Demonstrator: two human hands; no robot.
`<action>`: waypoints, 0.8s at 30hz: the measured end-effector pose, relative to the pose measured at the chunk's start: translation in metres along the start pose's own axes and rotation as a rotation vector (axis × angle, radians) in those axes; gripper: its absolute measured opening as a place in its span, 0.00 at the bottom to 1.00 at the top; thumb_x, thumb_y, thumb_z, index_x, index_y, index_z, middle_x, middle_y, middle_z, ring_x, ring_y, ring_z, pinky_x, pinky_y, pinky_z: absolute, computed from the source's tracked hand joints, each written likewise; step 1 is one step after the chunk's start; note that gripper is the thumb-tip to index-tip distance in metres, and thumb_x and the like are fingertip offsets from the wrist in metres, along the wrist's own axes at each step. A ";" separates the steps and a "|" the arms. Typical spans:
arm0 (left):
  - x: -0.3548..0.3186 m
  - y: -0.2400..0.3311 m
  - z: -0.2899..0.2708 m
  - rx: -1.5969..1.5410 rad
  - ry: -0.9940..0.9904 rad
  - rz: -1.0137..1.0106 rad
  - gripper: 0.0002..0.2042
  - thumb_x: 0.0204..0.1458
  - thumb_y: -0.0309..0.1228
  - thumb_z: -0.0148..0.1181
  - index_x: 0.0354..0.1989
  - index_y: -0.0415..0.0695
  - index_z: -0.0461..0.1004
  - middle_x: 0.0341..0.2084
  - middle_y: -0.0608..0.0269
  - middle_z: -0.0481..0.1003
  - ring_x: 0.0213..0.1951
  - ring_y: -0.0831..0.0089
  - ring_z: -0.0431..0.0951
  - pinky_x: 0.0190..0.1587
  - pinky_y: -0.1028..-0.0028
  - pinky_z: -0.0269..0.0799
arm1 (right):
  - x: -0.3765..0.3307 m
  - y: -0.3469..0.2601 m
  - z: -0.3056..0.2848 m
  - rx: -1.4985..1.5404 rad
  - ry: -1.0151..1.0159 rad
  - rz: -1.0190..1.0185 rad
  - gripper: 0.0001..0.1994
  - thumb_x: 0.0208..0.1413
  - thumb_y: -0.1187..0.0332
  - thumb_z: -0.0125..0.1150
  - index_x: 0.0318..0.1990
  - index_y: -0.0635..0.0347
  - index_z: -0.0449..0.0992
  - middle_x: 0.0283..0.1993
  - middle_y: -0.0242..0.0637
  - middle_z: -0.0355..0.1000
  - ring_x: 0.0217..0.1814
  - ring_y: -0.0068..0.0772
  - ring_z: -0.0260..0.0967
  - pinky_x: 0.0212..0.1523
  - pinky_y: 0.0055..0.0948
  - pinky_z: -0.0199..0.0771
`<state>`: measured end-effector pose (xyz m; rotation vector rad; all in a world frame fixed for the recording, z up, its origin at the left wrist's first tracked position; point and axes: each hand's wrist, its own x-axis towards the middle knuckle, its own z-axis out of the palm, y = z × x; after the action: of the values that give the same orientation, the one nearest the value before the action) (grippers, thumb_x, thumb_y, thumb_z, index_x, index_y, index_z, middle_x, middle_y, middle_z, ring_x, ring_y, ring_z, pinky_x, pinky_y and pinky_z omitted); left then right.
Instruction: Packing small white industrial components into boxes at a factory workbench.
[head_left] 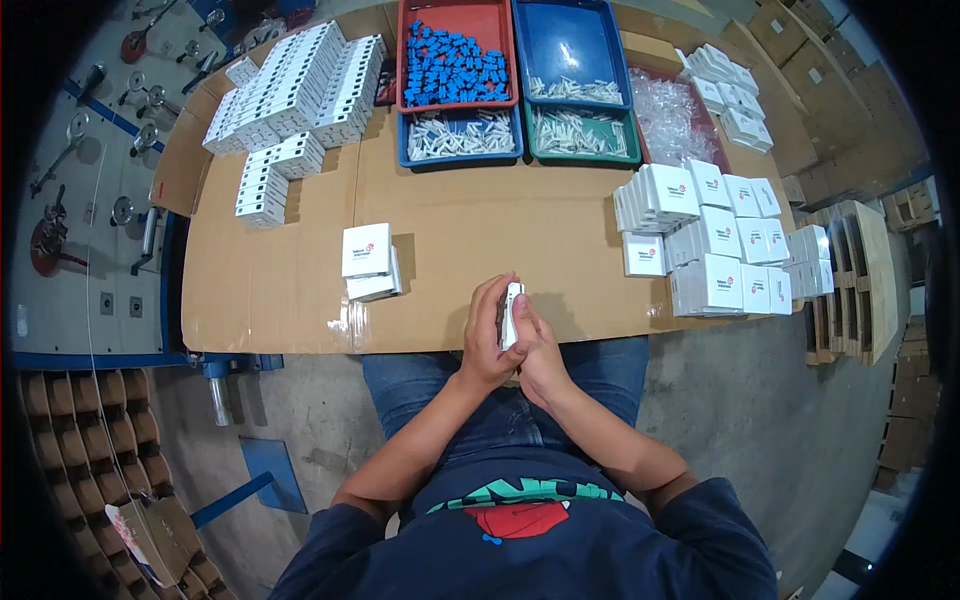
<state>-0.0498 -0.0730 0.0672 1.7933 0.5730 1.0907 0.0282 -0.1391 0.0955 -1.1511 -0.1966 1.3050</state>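
Observation:
Between my palms, at the near edge of the cardboard-covered table (300, 320), a small white box (511, 315) stands on its narrow side. My left hand (487, 335) presses on one face of it, and my right hand (538, 350) closes on the other. Only the box's narrow white edge shows; the hands cover the rest. To the left of my hands lies a short pile of white square boxes (366, 250) with a small red mark on top. On the right stand several stacks of like white boxes (720, 230).
Far left, rows of white boxes (290, 90) are stacked. A red tray (402, 60) holds blue pieces; blue (522, 50) and green (637, 150) trays hold small white pieces. Clear plastic bags (675, 115) fill a bin. Wooden pallets (865, 280) stand at right, a cardboard divider (80, 420) at lower left.

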 end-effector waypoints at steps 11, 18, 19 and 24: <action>-0.005 -0.017 0.004 -0.067 0.138 0.015 0.37 0.61 0.59 0.49 0.61 0.32 0.66 0.52 0.41 0.70 0.53 0.51 0.74 0.57 0.60 0.70 | 0.008 0.012 0.008 -0.187 0.089 -0.243 0.23 0.76 0.55 0.37 0.62 0.65 0.69 0.50 0.36 0.73 0.51 0.25 0.69 0.53 0.25 0.70; 0.003 -0.017 0.011 -0.223 0.193 -0.038 0.38 0.62 0.60 0.46 0.60 0.31 0.67 0.51 0.44 0.71 0.53 0.55 0.74 0.58 0.61 0.69 | 0.016 0.014 0.015 -0.204 0.191 -0.260 0.24 0.76 0.56 0.37 0.64 0.67 0.66 0.57 0.44 0.71 0.59 0.32 0.68 0.60 0.29 0.67; 0.003 -0.019 0.010 -0.222 0.192 -0.037 0.38 0.62 0.60 0.46 0.60 0.31 0.67 0.51 0.44 0.71 0.53 0.55 0.74 0.58 0.61 0.69 | 0.017 0.016 0.017 -0.198 0.218 -0.268 0.24 0.75 0.56 0.38 0.64 0.67 0.65 0.58 0.45 0.70 0.61 0.34 0.67 0.62 0.30 0.66; -0.002 -0.023 0.010 -0.302 0.198 -0.105 0.39 0.62 0.62 0.44 0.61 0.33 0.65 0.55 0.46 0.69 0.57 0.58 0.71 0.62 0.62 0.65 | 0.013 0.014 0.024 -0.212 0.275 -0.311 0.24 0.75 0.56 0.40 0.65 0.68 0.63 0.60 0.47 0.68 0.63 0.36 0.66 0.63 0.31 0.65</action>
<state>-0.0405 -0.0682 0.0446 1.3911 0.5795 1.2195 0.0072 -0.1169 0.0907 -1.4043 -0.3035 0.8571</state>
